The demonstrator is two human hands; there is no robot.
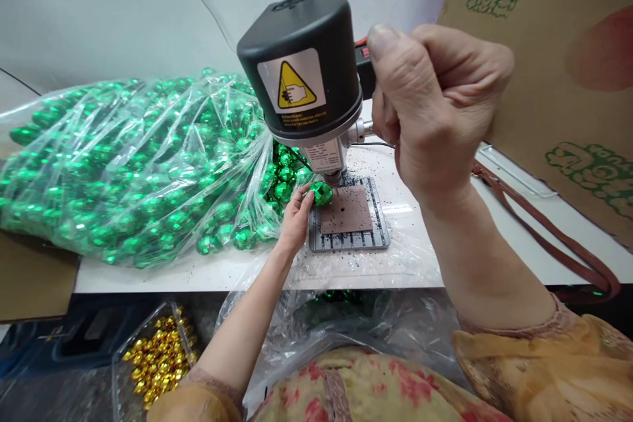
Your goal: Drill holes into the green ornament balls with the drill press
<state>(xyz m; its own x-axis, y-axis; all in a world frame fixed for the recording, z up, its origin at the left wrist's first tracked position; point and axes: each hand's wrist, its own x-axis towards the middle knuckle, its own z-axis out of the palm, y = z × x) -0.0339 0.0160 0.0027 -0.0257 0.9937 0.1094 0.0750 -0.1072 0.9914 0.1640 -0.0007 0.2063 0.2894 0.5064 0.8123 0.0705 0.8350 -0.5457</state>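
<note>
A small bench drill press with a black motor head and a yellow warning label stands before me. My left hand pinches a shiny green faceted ball just beside the chuck. Below the ball lies a brown board with a hole in it, resting on the slotted metal base. Raised at the right of the motor head, my right hand is closed in a fist around the feed lever, which is mostly hidden by the fingers. A metal rod runs from the press toward that hand.
A big clear plastic bag full of green balls lies on the white table at left. Dark shavings dot the base. A cardboard box and a brown strap are at right. Gold balls sit in a clear container below.
</note>
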